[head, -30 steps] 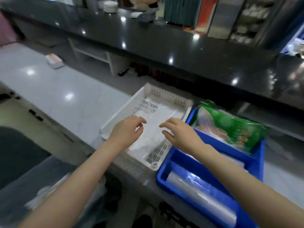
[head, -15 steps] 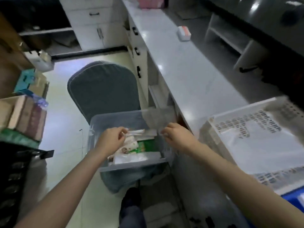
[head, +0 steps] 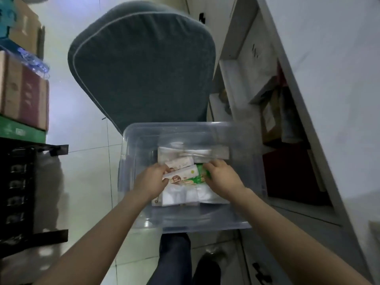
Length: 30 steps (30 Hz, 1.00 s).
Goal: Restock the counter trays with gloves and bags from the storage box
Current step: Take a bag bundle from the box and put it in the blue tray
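A clear plastic storage box (head: 139, 214) sits on a grey padded chair, directly below me. Inside lie several packets: a white and green printed packet (head: 188, 175), a smaller white packet (head: 181, 162) behind it, and clear bags of white gloves (head: 185, 195) underneath. My left hand (head: 151, 182) grips the left end of the white and green packet. My right hand (head: 223, 177) grips its green right end. Both hands are down inside the box. The counter trays are out of view.
The chair back (head: 141, 64) rises behind the box. Open counter shelves (head: 277, 124) with boxes stand close on the right. Stacked cartons (head: 22, 93) and a black rack (head: 16, 192) line the left. A tiled floor (head: 86, 124) lies between. My leg and shoe are below the box.
The view swung from the counter trays down to the storage box. Both hands moved from the white tray into the box and took hold of the white and green packet.
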Each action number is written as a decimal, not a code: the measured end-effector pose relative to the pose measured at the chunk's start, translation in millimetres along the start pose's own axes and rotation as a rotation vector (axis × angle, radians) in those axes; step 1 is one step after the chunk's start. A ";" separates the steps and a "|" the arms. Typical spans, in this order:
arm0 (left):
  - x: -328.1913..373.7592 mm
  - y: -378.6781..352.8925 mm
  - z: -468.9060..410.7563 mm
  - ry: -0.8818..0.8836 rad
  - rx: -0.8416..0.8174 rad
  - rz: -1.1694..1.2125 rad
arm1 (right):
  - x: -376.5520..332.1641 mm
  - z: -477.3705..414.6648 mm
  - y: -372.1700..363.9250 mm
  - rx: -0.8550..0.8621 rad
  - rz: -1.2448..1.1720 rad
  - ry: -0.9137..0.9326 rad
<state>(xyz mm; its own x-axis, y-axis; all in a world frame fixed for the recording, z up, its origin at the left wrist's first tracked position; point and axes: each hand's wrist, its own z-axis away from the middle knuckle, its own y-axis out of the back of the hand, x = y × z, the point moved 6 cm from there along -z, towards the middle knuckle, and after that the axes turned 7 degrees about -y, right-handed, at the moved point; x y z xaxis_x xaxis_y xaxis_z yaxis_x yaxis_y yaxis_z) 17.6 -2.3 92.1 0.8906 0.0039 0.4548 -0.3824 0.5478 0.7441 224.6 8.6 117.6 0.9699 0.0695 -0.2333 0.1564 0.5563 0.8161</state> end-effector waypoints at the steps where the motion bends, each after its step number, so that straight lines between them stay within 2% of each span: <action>1: -4.4 -5.6 -14.7 -0.009 -0.003 -0.004 | 1.7 -15.8 -6.6 0.010 0.007 -0.015; 7: -19.3 -30.4 -93.2 -0.089 0.082 -0.112 | 18.1 -98.8 -46.2 0.012 0.020 -0.115; 15: -34.7 -63.9 -151.2 -0.134 0.160 -0.336 | 27.4 -158.3 -95.6 0.020 0.123 -0.101; 20: -39.1 -67.4 -151.6 -0.211 0.189 -0.442 | 26.8 -161.9 -97.4 0.085 0.110 -0.098; 30: -14.9 -39.9 -105.8 -0.333 0.312 -0.324 | 26.7 -107.3 -61.6 0.240 0.081 -0.003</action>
<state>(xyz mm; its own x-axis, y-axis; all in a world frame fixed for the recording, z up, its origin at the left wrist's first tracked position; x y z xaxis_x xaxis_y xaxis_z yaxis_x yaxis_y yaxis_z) 45.6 64.4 3.9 0.8680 -0.4160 0.2713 -0.2022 0.2028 0.9581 220.8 65.1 4.4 0.9815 0.1034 -0.1611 0.1179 0.3364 0.9343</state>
